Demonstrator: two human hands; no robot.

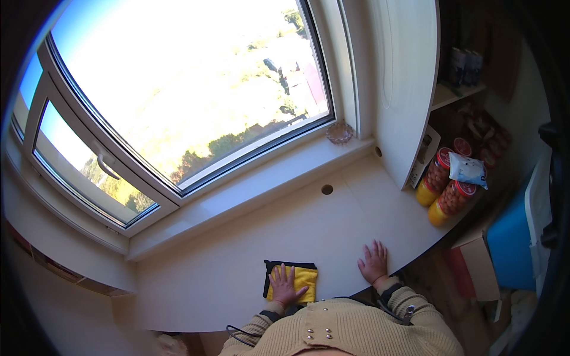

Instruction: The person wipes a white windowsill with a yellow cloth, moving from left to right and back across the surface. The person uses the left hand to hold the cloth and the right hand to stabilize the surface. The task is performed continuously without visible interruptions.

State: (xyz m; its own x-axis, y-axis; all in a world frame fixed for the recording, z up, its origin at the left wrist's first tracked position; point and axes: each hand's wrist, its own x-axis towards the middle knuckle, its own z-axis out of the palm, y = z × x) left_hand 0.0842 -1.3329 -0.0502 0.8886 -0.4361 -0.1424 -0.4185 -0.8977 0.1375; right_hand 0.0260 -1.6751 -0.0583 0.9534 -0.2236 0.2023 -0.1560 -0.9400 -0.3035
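Observation:
My left hand point(285, 286) lies flat with spread fingers on a folded yellow cloth with black edging point(307, 278). The cloth rests on a pale desktop point(213, 285) close to its front edge. To the right, my right hand point(375, 262) is laid palm down on the bare desktop, its fingers slightly apart and nothing in it. Both wrists have dark bands at the cuffs of a tan ribbed sweater.
Behind the desk runs a white windowsill point(222, 200) with a glass dish point(339, 133). A cable hole point(327, 189) pierces the desktop. Red-lidded jars point(450, 202) and a white-and-blue packet point(467, 169) stand at right by a shelf unit. A blue bin point(510, 236) sits beyond the desk edge.

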